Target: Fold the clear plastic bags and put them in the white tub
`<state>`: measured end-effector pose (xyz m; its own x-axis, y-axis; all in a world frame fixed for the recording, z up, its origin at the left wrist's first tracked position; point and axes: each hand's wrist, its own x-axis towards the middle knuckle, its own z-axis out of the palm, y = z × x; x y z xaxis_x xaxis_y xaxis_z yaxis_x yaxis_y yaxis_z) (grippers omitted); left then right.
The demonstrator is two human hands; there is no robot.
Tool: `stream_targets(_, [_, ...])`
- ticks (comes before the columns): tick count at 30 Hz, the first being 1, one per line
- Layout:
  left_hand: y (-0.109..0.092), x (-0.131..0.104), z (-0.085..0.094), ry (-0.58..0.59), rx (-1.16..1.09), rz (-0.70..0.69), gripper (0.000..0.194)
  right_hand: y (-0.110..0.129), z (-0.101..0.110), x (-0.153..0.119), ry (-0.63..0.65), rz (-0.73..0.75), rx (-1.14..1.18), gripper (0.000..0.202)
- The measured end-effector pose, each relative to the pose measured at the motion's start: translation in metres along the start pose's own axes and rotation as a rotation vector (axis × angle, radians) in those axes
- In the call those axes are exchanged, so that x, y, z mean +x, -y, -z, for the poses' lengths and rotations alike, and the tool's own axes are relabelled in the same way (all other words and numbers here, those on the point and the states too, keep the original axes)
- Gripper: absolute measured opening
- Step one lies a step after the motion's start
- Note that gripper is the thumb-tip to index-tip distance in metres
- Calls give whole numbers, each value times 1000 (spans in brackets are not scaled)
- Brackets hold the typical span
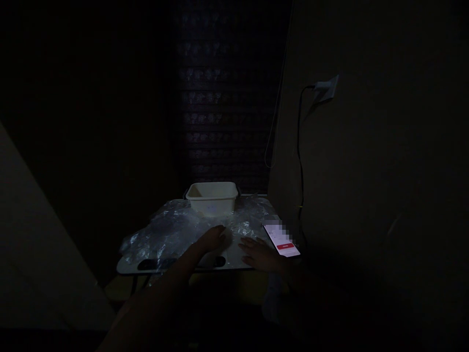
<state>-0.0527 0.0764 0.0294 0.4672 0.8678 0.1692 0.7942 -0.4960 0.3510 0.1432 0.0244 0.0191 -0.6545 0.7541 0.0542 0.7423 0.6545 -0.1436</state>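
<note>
In dim light, my left hand [213, 238] is over the middle of a small white table [234, 261]. Its fingers are loosely bent and point to the right, and I see nothing in them. My right hand [258, 255] lies palm down on the table's near right part, its fingers spread. Crinkled clear plastic sheeting [168, 227] covers much of the tabletop, left of and beyond my hands. Behind it stands a white plastic tub [212, 203] with dark handles at its sides. What is inside the tub is hidden. A lit phone [284, 242] lies just right of my right hand.
Slots [157, 264] are cut along the table's near edge. On the right wall, a plug sits in a socket [331, 89], and its black cable [299, 146] hangs down beside the table. A dark patterned blind [205, 117] with a cord is at the back.
</note>
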Motion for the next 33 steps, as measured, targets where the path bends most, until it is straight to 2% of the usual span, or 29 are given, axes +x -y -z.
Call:
stream_targets(4, [-3, 8, 1, -60, -135, 34, 31, 1, 0, 1, 18, 10, -16, 44])
stream_targets(13, [-16, 18, 13, -147, -231, 15, 27, 6, 0, -1, 16, 29, -16, 43])
stream_targets(17, [-21, 24, 13, -189, -276, 36, 24, 7, 0, -1, 28, 42, -15, 44])
stream_targets(25, [-40, 33, 6, -158, -276, 34, 22, 6, -2, 1, 29, 60, -15, 44])
stream_targets(28, [-47, 36, 4, -157, -264, 43, 22, 8, 0, 0, -11, 57, -31, 43])
stream_targets(33, [-47, 38, 2, -166, -263, 96, 22, 8, 0, -3, -54, 81, -58, 44])
